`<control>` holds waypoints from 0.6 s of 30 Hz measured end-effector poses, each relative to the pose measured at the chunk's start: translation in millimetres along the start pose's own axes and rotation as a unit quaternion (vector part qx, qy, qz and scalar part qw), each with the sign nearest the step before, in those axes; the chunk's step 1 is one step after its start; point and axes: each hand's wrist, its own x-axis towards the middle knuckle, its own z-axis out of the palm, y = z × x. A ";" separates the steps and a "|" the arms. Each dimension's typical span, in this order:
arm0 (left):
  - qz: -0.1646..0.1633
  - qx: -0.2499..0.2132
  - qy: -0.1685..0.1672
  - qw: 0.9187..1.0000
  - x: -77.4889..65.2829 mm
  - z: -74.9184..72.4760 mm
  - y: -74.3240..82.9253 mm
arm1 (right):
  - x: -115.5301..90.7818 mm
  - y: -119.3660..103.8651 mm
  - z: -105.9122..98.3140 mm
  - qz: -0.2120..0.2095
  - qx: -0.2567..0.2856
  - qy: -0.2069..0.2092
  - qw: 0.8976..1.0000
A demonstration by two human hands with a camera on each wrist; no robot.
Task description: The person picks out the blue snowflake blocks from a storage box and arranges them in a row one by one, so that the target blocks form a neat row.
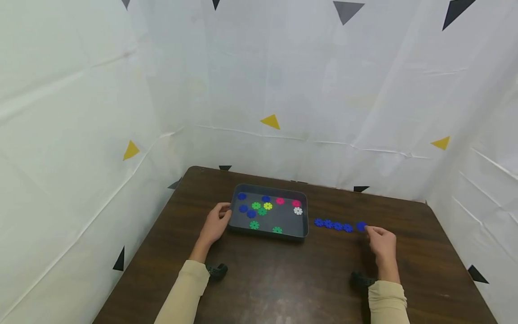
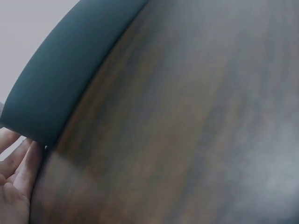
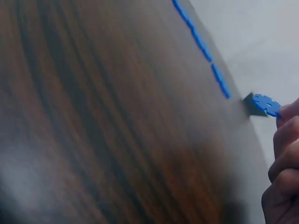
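My right hand (image 1: 382,245) pinches a blue notched plastic disc (image 1: 361,226) between thumb and fingertips. In the right wrist view that blue disc (image 3: 266,105) juts out from the fingertips, raised off the table. Just left of it, several blue discs (image 1: 337,226) lie flat in a row on the table. Against the left side of a dark grey tray (image 1: 267,236) rests my left hand (image 1: 214,224). Seen from the left wrist, its fingers (image 2: 28,163) touch the tray's outer wall (image 2: 51,93) near a corner, the tips partly hidden.
Inside the tray lie loose discs: several blue and green ones, two pink (image 1: 280,201), one yellow (image 1: 268,206) and one white (image 1: 297,211). The brown wooden table (image 1: 283,279) is bordered by white sheeting (image 1: 307,90) at the back and sides.
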 end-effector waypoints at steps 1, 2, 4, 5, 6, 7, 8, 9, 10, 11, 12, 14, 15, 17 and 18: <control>0.000 0.001 -0.001 1.000 0.2 -0.8 -0.3 | 3.3 1.7 -0.5 0.009 0.010 -0.005 1.000; 0.000 0.003 -0.002 1.000 0.2 -1.6 -0.2 | 6.4 3.2 -1.1 0.019 0.022 -0.012 1.000; 0.001 0.003 -0.005 1.000 0.3 -2.7 -0.1 | 9.8 4.7 -2.1 0.036 0.037 -0.020 0.998; 0.002 0.004 -0.006 1.000 0.0 -2.9 -0.2 | 10.9 5.2 -2.8 0.041 0.039 -0.025 0.998; 0.001 0.003 -0.006 1.000 -0.4 -3.2 0.1 | 11.2 5.0 -3.3 0.045 0.037 -0.030 0.998; -0.001 0.002 -0.007 1.000 -0.8 -3.3 0.1 | 11.3 4.4 -3.5 0.046 0.034 -0.034 0.998; -0.004 0.002 -0.006 1.000 -1.3 -3.2 0.2 | 10.9 3.4 -3.6 0.048 0.029 -0.039 0.998; -0.006 0.001 -0.005 1.000 -1.4 -3.0 -0.3 | 10.8 2.4 -3.4 0.050 0.023 -0.042 0.998; -0.007 0.002 -0.004 1.000 -1.5 -2.5 -0.9 | 10.4 1.5 -3.3 0.050 0.019 -0.046 0.998; -0.008 0.001 -0.003 1.000 -1.5 -2.1 -1.0 | 10.9 1.3 -3.5 0.052 0.016 -0.050 0.997; -0.009 0.000 -0.002 1.000 -1.3 -1.6 -1.2 | 10.7 0.9 -3.4 0.054 0.012 -0.050 0.997; -0.009 -0.001 -0.001 1.000 -0.5 -0.8 -1.5 | 12.0 1.3 -3.1 0.056 0.013 -0.048 0.997; -0.007 -0.001 0.000 1.000 -0.3 -0.7 -1.4 | 13.1 1.7 -3.1 0.057 0.012 -0.046 0.997; -0.005 -0.004 -0.002 1.000 -0.2 -1.2 -0.7 | 15.1 2.9 -2.9 0.055 0.011 -0.044 0.997; -0.004 -0.004 -0.002 1.000 0.0 -1.7 -0.9 | 15.9 3.1 -2.5 0.055 0.008 -0.041 0.998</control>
